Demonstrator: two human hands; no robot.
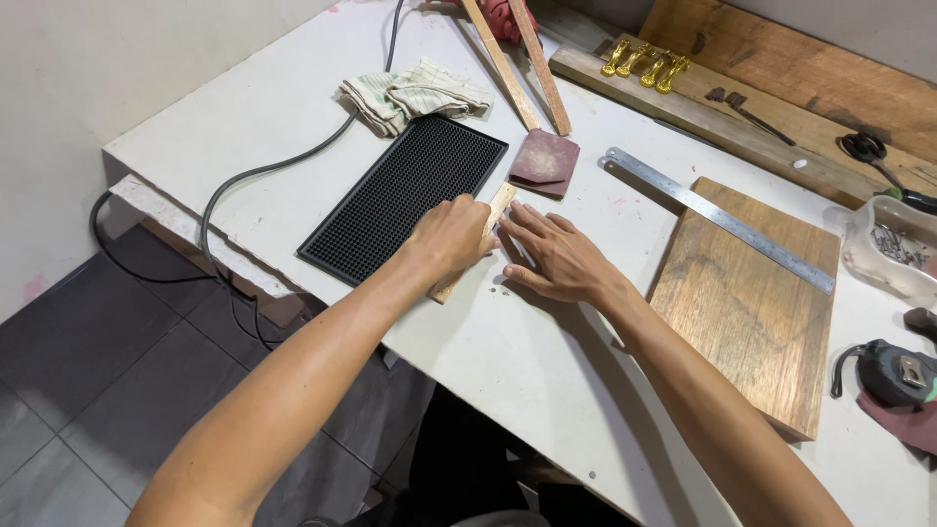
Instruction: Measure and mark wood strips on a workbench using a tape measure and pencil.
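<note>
A single head-worn view is taken from above and slightly behind the forearms, tilted steeply down and forward over the white worktable (293,117), held close, with dark floor tiles (68,390) caught at lower left.

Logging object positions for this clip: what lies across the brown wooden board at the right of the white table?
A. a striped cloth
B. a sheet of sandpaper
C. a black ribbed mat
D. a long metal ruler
D: the long metal ruler lies diagonally across the brown wooden board.
</note>
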